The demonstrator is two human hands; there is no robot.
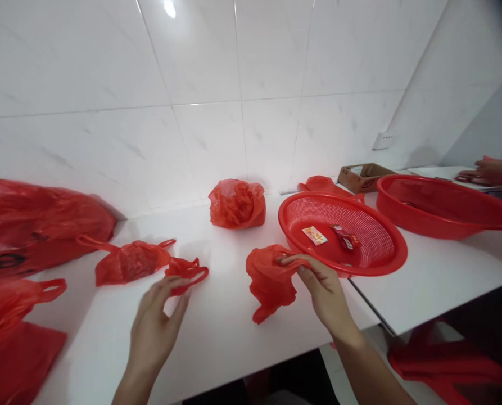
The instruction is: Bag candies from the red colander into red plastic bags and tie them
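Note:
My left hand (pixel 153 323) has its thumb and fingertips closed around the handle of a small red plastic bag (pixel 185 269) on the white table. Just behind it sits another small red plastic bag (pixel 130 263) with its handles standing up. My right hand (pixel 318 281) pinches the edge of a crumpled, limp red plastic bag (pixel 270 278) above the table. Right behind this hand is a red perforated basket (pixel 379 225) holding a pale packet (pixel 315 235) and some dark red packets (pixel 347 237).
A bunched red bag (pixel 237 205) stands near the tiled wall. Large red bags (pixel 44 225) fill the left side. A second red basket (pixel 428 222), a cardboard box (pixel 366 177) and another person's hand (pixel 501 171) are at right. Below is a red stool (pixel 440 360).

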